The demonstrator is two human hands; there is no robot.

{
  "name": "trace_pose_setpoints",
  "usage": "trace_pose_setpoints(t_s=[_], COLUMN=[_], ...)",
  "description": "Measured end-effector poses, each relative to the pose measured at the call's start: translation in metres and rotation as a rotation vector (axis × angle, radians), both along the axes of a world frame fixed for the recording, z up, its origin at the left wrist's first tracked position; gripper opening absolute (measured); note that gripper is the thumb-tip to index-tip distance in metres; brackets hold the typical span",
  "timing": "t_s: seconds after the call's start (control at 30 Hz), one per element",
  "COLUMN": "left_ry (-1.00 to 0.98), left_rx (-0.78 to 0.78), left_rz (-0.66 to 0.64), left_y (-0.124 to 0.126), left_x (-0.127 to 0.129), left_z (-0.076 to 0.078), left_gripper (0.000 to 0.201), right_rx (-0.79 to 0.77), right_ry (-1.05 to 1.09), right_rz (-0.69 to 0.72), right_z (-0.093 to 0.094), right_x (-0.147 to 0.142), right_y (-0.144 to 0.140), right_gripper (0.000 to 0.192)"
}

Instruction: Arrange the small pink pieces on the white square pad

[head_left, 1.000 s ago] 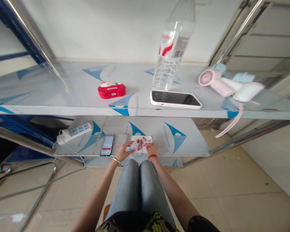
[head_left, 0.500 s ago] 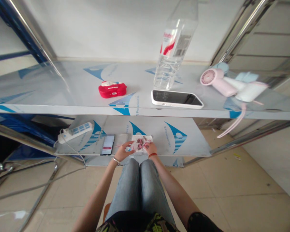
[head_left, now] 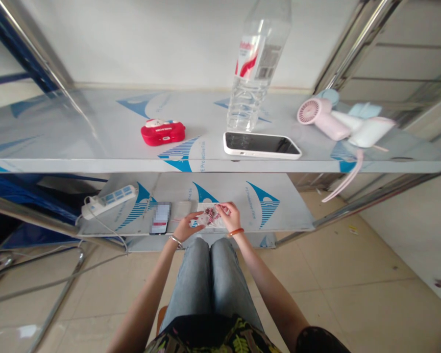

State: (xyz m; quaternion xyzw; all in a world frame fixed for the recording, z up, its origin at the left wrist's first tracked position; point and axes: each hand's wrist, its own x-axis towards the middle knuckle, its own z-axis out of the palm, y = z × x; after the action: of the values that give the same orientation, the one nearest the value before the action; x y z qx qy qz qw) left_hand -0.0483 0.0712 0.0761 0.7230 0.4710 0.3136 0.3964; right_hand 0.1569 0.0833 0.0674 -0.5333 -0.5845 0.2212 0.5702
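On the lower shelf, my left hand (head_left: 188,227) pinches the left edge of a small see-through packet (head_left: 203,218). Dark red and white patterned pieces (head_left: 210,214) show at the packet; what they are is too small to tell. Beneath lies a white sheet or tray (head_left: 217,223), partly covered by my hands. My right hand (head_left: 231,216) is at the right side of these pieces, thumb and fingertips brought together; anything between them is too small to make out. A flat clear plastic piece (head_left: 182,210) and a phone (head_left: 160,217) with a lit screen lie left of my left hand.
A white power strip (head_left: 112,200) with a cable lies at the shelf's left. The upper shelf (head_left: 106,142) holds a red case (head_left: 163,133), a clear bottle (head_left: 248,93), a white-edged phone (head_left: 261,145), and pink (head_left: 325,119) and white (head_left: 371,132) handheld fans.
My right hand has lifted slightly off the patterned pieces, and its fingertips now pinch together higher up. My left hand stays at the packet. The whole view has shifted a little.
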Motion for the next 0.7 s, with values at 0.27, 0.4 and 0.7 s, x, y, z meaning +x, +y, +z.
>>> trace_pose_setpoints(t_s=[0.27, 0.4, 0.7], left_ry=[-0.008, -0.008, 0.019], left_rx=[-0.039, -0.048, -0.069], left_rz=[-0.018, -0.017, -0.006], left_y=[0.003, 0.003, 0.002], left_x=[0.007, 0.009, 0.007], left_z=[0.002, 0.001, 0.008], left_gripper=[0.053, 0.053, 0.052], right_rx=[0.003, -0.026, -0.018], right_ry=[-0.082, -0.114, -0.075], right_rz=[0.202, 0.238, 0.049], right_z=[0.03, 0.024, 0.005], right_x=[-0.012, -0.016, 0.002], right_y=[-0.013, -0.014, -0.006], right_gripper=[0.015, 0.017, 0.022])
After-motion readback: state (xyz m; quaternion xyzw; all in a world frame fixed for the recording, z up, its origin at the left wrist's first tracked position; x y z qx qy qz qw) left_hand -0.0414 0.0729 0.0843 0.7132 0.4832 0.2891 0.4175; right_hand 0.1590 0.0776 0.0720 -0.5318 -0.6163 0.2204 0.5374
